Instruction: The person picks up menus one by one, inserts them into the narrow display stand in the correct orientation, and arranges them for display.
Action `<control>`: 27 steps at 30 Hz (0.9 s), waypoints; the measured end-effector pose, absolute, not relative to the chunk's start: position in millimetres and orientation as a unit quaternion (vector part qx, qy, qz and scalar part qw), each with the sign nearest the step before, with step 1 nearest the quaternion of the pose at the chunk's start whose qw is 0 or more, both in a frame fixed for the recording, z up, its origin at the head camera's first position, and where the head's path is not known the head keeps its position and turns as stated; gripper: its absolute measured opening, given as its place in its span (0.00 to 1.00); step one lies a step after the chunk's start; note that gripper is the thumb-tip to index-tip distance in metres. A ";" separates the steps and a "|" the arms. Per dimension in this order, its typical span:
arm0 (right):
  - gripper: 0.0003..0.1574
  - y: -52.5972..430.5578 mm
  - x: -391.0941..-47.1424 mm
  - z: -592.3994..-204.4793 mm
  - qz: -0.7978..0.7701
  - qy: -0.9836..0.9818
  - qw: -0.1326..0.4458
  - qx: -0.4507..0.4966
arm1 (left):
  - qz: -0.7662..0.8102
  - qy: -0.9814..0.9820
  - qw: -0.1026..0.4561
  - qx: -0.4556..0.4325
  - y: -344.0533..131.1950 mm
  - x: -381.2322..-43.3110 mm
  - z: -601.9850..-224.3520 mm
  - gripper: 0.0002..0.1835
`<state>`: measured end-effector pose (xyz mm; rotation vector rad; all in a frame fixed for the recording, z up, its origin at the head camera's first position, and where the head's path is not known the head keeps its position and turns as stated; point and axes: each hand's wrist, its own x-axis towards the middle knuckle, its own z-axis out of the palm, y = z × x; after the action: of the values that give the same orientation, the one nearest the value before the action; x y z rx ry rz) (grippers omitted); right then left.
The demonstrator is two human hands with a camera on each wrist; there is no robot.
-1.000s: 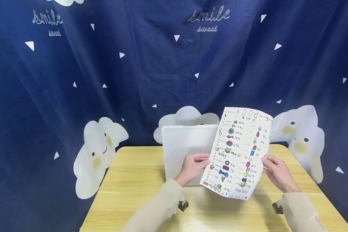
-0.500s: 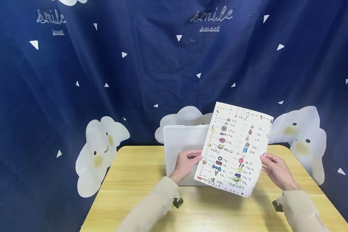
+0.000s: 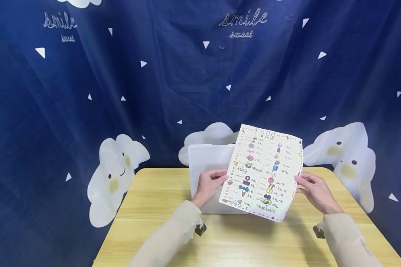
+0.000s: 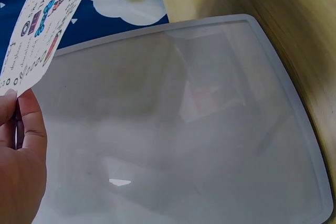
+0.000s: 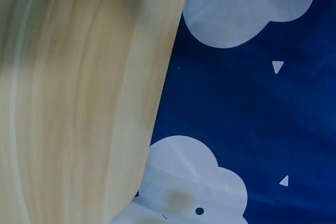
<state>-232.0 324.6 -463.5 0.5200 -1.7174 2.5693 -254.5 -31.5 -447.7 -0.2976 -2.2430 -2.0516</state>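
Head view: I see left hand (image 3: 208, 186) and right hand (image 3: 316, 191) pinching opposite side edges of food sheet (image 3: 262, 174), tilted above wooden table (image 3: 153, 218), partly covering white board (image 3: 208, 159) behind.

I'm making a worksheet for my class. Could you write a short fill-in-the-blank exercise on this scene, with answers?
The left hand and the right hand hold a paper sheet titled "____".
The sheet's bottom-right label reads "____".
The white shapes with faces on the blue curtain are ____.
Of the two hands, the one nearer the white panel is the ____.
Missing words: food; vegetable; clouds; left.
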 end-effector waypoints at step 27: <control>0.03 316.8 -271.4 -388.6 0.733 -0.675 0.055 0.063 | -0.601 -0.787 0.102 -0.096 -54.7 -261.1 -435.5 0.10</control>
<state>-271.4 316.8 -388.6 0.1906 -2.0490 2.2266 -261.1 -54.7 -435.5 -0.2843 -2.3239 -1.7742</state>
